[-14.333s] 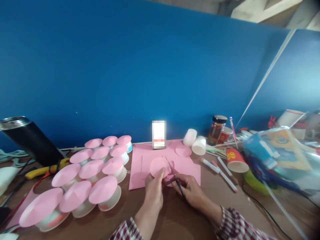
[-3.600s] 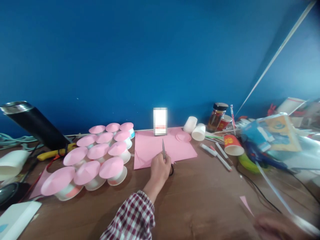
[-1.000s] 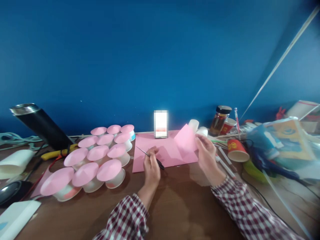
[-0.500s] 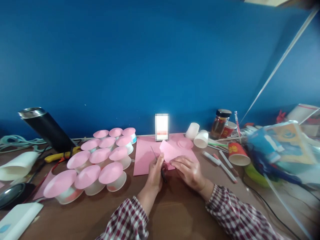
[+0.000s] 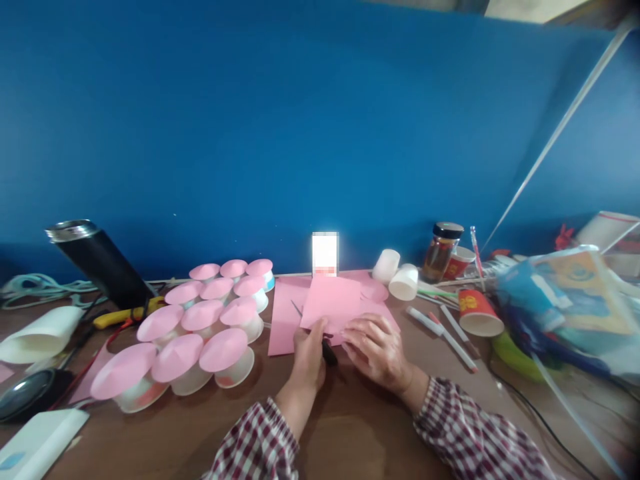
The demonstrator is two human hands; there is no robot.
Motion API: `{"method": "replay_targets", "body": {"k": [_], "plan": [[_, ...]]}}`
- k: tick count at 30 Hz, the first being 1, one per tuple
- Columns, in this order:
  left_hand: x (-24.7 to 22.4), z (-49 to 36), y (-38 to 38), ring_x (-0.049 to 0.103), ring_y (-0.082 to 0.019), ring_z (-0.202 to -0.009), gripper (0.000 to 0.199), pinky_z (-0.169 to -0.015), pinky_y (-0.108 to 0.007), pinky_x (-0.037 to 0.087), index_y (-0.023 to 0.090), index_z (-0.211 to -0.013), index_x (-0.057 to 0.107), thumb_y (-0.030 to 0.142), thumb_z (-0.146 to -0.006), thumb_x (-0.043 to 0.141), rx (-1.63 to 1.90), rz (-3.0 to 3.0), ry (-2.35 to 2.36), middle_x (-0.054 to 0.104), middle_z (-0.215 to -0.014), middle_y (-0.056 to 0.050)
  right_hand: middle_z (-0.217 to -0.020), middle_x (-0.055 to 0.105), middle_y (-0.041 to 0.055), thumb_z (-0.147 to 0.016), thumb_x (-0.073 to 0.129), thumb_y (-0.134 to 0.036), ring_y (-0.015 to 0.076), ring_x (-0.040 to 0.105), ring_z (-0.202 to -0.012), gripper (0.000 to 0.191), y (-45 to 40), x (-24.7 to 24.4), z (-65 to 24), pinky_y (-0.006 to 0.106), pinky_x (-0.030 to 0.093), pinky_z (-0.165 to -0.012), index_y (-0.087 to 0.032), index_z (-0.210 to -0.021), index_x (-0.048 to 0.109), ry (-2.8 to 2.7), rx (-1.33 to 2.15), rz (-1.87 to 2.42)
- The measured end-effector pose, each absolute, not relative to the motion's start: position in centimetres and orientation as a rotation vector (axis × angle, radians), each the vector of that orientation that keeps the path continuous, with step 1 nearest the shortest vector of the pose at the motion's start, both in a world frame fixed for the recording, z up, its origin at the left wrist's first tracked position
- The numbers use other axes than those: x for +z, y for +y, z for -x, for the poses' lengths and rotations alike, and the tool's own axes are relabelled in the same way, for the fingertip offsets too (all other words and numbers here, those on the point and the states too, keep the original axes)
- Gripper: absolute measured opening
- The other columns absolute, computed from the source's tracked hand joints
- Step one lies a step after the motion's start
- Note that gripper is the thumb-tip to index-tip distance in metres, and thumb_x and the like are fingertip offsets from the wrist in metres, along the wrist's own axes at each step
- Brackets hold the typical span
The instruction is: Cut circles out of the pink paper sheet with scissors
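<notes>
My left hand (image 5: 309,360) pinches a square piece of pink paper (image 5: 331,301) by its lower left edge. A pair of scissors (image 5: 329,352) is also in that hand, its thin blade pointing up and left past the paper and its dark handle showing below. My right hand (image 5: 375,350) has its bent fingers together at the paper's lower right corner; its fingertips are partly hidden. Beneath lies a larger pink sheet (image 5: 283,333). Pink paper circles (image 5: 375,289) rest on it to the right.
Several paper cups topped with pink cones (image 5: 175,357) stand at left, near a black flask (image 5: 100,263). On the right are white cups (image 5: 403,283), markers (image 5: 457,347), a red cup (image 5: 480,312), a jar (image 5: 443,252) and a plastic bag (image 5: 565,293). A blue wall (image 5: 320,133) rises behind.
The pink paper, which showed as a smaller angled shape, now faces me as a broad square. My right hand's fingers have curled more at its corner. The scissors remain in my left hand.
</notes>
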State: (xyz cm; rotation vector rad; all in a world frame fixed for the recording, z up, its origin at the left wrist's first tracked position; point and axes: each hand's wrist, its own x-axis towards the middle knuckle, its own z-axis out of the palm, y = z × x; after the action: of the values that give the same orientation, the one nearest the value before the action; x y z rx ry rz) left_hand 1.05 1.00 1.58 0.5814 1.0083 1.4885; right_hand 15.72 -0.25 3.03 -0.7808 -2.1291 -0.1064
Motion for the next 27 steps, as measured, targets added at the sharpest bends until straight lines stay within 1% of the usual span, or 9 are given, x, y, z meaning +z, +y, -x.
{"method": "replay_targets", "body": {"k": [2, 4, 7, 9, 15, 18, 23, 25, 27], "plan": [[2.1, -0.9, 1.1, 0.043, -0.008, -0.044, 0.024, -0.045, -0.022, 0.035, 0.016, -0.061, 0.051, 0.030, -0.065, 0.069, 1.515, -0.500, 1.034, 0.048, -0.050, 0.005, -0.089, 0.067, 0.0079, -0.085, 0.056, -0.016, 0.0227, 0.060, -0.085, 0.014, -0.9, 3.1, -14.7, 0.039, 0.050, -0.078, -0.021, -0.095, 0.065, -2.045, 0.093, 0.855], [2.4, -0.8, 1.1, 0.042, -0.009, -0.041, 0.028, -0.042, -0.022, 0.033, 0.018, -0.057, 0.046, 0.032, -0.065, 0.069, 1.525, -0.466, 1.063, 0.044, -0.046, 0.006, -0.086, 0.065, 0.0076, -0.090, 0.050, -0.018, 0.0194, 0.061, -0.078, 0.014, -1.5, 3.1, -13.5, 0.032, 0.051, -0.069, -0.019, -0.095, 0.063, -1.945, 0.444, 0.968], [2.4, -0.9, 1.2, 0.045, -0.010, -0.043, 0.028, -0.043, -0.023, 0.035, 0.018, -0.057, 0.046, 0.033, -0.065, 0.068, 1.554, -0.492, 1.037, 0.046, -0.048, 0.005, -0.091, 0.066, 0.0068, -0.093, 0.047, -0.026, 0.0188, 0.062, -0.081, 0.018, -2.0, 2.8, -12.0, 0.030, 0.051, -0.072, -0.018, -0.099, 0.062, -1.759, 0.858, 1.049], [2.1, -0.9, 1.2, 0.047, -0.010, -0.044, 0.028, -0.043, -0.023, 0.037, 0.018, -0.058, 0.047, 0.035, -0.065, 0.069, 1.571, -0.508, 1.042, 0.047, -0.049, 0.005, -0.091, 0.065, 0.0050, -0.092, 0.048, -0.033, 0.0176, 0.061, -0.079, 0.020, -1.9, 2.5, -11.6, 0.027, 0.051, -0.068, -0.019, -0.099, 0.061, -1.651, 1.069, 1.040], [1.8, -1.0, 1.2, 0.042, -0.009, -0.038, 0.033, -0.039, -0.021, 0.033, 0.018, -0.055, 0.045, 0.037, -0.063, 0.071, 1.543, -0.507, 1.094, 0.041, -0.044, 0.007, -0.068, 0.056, -0.0026, -0.083, 0.059, -0.047, 0.0093, 0.051, -0.054, 0.029, -1.0, 1.5, -11.7, 0.019, 0.042, -0.048, -0.018, -0.088, 0.057, -1.447, 1.444, 0.990], [2.0, -1.0, 1.0, 0.044, -0.010, -0.037, 0.032, -0.038, -0.022, 0.033, 0.016, -0.058, 0.050, 0.038, -0.061, 0.073, 1.496, -0.528, 1.088, 0.045, -0.044, 0.006, -0.063, 0.054, -0.0047, -0.078, 0.063, -0.049, 0.0079, 0.049, -0.047, 0.034, -0.8, 1.2, -11.8, 0.017, 0.040, -0.041, -0.018, -0.086, 0.053, -1.402, 1.548, 0.985], [2.1, -1.0, 1.1, 0.047, -0.011, -0.038, 0.036, -0.038, -0.023, 0.036, 0.016, -0.057, 0.049, 0.042, -0.060, 0.074, 1.461, -0.488, 1.131, 0.047, -0.044, 0.004, -0.069, 0.057, -0.0046, -0.072, 0.071, -0.040, 0.0072, 0.050, -0.045, 0.038, -0.5, 1.3, -12.4, 0.015, 0.039, -0.036, -0.019, -0.096, 0.050, -1.443, 1.676, 0.945], [2.3, -0.8, 1.5, 0.052, -0.011, -0.045, 0.031, -0.045, -0.023, 0.043, 0.015, -0.064, 0.053, 0.037, -0.060, 0.075, 1.533, -0.482, 1.122, 0.053, -0.052, 0.003, -0.072, 0.057, -0.0039, -0.072, 0.072, -0.030, 0.0078, 0.052, -0.050, 0.036, -0.3, 1.6, -13.0, 0.016, 0.041, -0.042, -0.019, -0.100, 0.052, -1.521, 1.705, 0.912], [2.7, -0.4, 2.0, 0.058, -0.011, -0.055, 0.031, -0.053, -0.023, 0.046, 0.016, -0.080, 0.057, 0.029, -0.060, 0.076, 1.647, -0.462, 1.102, 0.061, -0.066, 0.001, -0.075, 0.058, -0.0022, -0.072, 0.068, -0.018, 0.0090, 0.054, -0.060, 0.035, 0.0, 2.2, -13.9, 0.018, 0.044, -0.052, -0.017, -0.105, 0.056, -1.644, 1.678, 0.886]]}}
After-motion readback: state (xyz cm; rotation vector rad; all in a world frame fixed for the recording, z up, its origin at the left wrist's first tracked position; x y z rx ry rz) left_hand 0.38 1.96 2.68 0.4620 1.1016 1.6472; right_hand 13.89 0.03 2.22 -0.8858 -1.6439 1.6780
